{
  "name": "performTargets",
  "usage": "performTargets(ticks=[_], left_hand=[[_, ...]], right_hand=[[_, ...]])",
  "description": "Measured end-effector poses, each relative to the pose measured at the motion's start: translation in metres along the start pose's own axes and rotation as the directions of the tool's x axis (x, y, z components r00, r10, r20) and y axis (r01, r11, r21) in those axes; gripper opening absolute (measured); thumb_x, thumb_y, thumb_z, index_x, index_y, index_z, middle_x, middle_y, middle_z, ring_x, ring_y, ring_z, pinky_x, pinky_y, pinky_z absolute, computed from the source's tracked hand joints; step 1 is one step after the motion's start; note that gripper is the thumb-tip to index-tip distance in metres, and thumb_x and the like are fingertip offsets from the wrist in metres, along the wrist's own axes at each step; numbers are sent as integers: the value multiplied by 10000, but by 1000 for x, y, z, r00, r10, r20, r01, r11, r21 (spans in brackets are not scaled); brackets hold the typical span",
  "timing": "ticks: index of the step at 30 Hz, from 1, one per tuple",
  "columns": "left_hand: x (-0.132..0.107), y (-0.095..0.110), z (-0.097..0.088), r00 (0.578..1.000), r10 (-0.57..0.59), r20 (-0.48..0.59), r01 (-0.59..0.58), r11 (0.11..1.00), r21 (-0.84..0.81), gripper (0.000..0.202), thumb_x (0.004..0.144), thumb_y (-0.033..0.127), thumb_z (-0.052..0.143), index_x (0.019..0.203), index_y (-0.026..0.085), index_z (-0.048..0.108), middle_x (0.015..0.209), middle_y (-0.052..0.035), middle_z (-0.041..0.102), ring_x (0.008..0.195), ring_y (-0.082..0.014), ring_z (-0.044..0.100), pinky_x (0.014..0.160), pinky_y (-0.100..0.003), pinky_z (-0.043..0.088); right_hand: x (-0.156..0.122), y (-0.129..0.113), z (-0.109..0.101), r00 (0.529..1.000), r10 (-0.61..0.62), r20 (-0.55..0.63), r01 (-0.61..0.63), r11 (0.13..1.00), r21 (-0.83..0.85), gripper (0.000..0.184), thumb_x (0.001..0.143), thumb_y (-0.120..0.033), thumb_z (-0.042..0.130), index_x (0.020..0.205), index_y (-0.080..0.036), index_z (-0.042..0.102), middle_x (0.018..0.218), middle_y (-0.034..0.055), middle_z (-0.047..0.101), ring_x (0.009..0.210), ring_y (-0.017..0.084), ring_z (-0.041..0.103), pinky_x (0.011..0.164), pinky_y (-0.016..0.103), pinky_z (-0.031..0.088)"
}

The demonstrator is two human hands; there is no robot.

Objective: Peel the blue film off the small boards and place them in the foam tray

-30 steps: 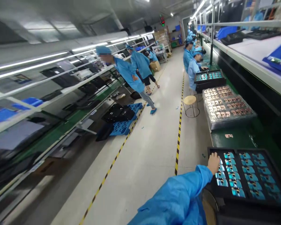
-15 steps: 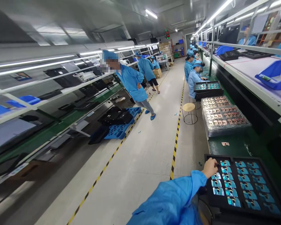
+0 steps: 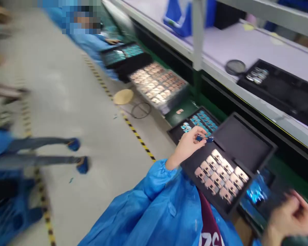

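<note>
My left hand is closed in a pinch on a small dark blue part, thin and flat-looking. It hovers over the border between a black tray of blue-filmed metal plates and a black tray of copper-coloured metal plates. At the lower right, my right hand is blurred by motion, its fingers curled together; what they hold, if anything, cannot be made out. Left of it, shiny blue film pieces lie on the bench.
An empty-looking black tray section adjoins the copper plates. Farther along stand stacked clear trays of copper plates and a stool. A co-worker sits beyond. On the raised shelf are a blue bin and a black tray.
The view has swung down and to the right. My left hand has left the edge of the blue-filmed tray and now holds the small blue part above it. My right hand has come into view.
</note>
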State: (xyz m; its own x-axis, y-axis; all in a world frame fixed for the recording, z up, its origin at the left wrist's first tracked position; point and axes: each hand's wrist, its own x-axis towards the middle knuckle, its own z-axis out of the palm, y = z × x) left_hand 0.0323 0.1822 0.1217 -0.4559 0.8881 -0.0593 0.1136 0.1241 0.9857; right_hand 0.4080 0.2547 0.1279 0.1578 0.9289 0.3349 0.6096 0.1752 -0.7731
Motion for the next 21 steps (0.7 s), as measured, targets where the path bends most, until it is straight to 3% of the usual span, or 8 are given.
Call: performTargets(ticks=[2,3,5,7,10,13,18,21], left_hand=[[-2,13,35,987,28,158,-38,998,57,330,900,195,722,1223,239,666,1076,-18,762,732,-130,699,719,-270,572],[-4,16,51,973,41,227,-63,994,89,356,898,186,725,1244,243,666,1078,-15,762,736,-133,691,723,-270,569],[-7,18,80,933,62,355,-122,981,149,342,898,165,717,1228,247,684,1078,-18,766,810,-167,713,747,-284,577],[-10,17,100,886,93,454,-214,951,223,263,890,139,707,1129,248,722,1055,-26,773,935,-221,732,822,-323,593],[-13,14,115,839,111,532,-321,891,322,165,874,124,712,985,241,749,983,-40,771,992,-272,715,892,-385,593],[-16,13,119,830,78,552,-285,910,300,131,888,155,713,976,232,771,954,-46,765,937,-262,712,824,-368,597],[-21,15,128,851,-47,524,33,999,35,145,938,357,765,969,216,752,903,-21,771,786,-205,736,728,-309,615],[-25,16,134,860,-96,500,117,993,-11,178,942,383,780,966,211,745,885,-9,771,746,-185,735,731,-294,618]], right_hand=[[-17,-10,12,996,-87,8,87,996,-8,313,1101,-451,584,1211,-256,803,1137,125,783,1031,346,768,962,599,629],[-21,-16,21,972,-159,173,153,987,43,292,1096,-414,600,1250,-263,795,1172,124,787,1071,336,772,956,564,643],[-20,-27,40,864,-315,392,285,949,136,340,1073,-379,654,1385,-279,746,1313,135,759,1193,319,746,1005,510,651],[-13,-32,54,792,-359,493,308,933,185,454,1082,-333,650,1534,-291,646,1428,138,699,1263,286,717,1063,462,635],[-10,-28,58,754,-377,538,289,926,245,378,1103,-291,612,1475,-297,680,1302,105,720,1194,241,724,1012,395,637],[-19,-20,55,783,-308,540,179,943,280,209,1085,-329,639,1249,-269,754,1118,74,744,1031,219,739,898,365,653],[-34,-16,55,871,57,488,-257,900,353,247,978,-462,739,1068,-249,653,971,26,720,760,163,702,619,275,627],[-33,-18,53,879,102,466,-293,885,361,284,938,-463,774,1087,-237,689,1027,44,755,804,169,735,642,270,640]])
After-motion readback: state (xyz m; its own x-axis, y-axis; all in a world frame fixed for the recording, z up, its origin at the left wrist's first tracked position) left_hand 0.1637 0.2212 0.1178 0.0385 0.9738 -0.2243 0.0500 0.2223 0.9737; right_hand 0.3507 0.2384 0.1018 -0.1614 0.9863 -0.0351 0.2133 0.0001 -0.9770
